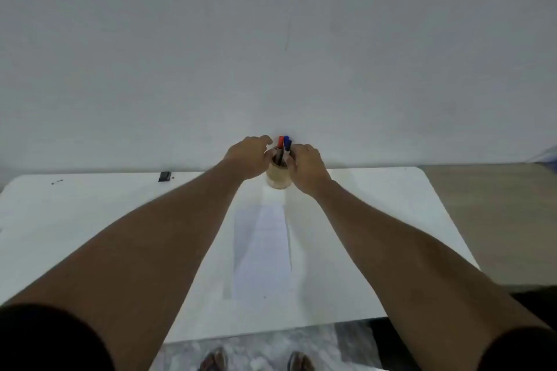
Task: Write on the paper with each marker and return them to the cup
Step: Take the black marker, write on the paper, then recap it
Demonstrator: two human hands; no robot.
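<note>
My hands reach to the cup (278, 179) at the table's (90, 220) far edge; my left hand (248, 158) and right hand (306, 167) curl around its sides; the red marker (280, 141) and blue marker (287, 143) stand inside; the paper (262, 250) looks blank; I'd judge choosing a marker comes next, needing a fingertip pinch.

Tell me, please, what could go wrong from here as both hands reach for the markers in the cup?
The cup stands near the table's far edge by the wall; a tug on the red marker or blue marker might tip it. With the left hand and right hand crowding its rim, fingers could collide. The paper lies loose and may slide while writing.
</note>
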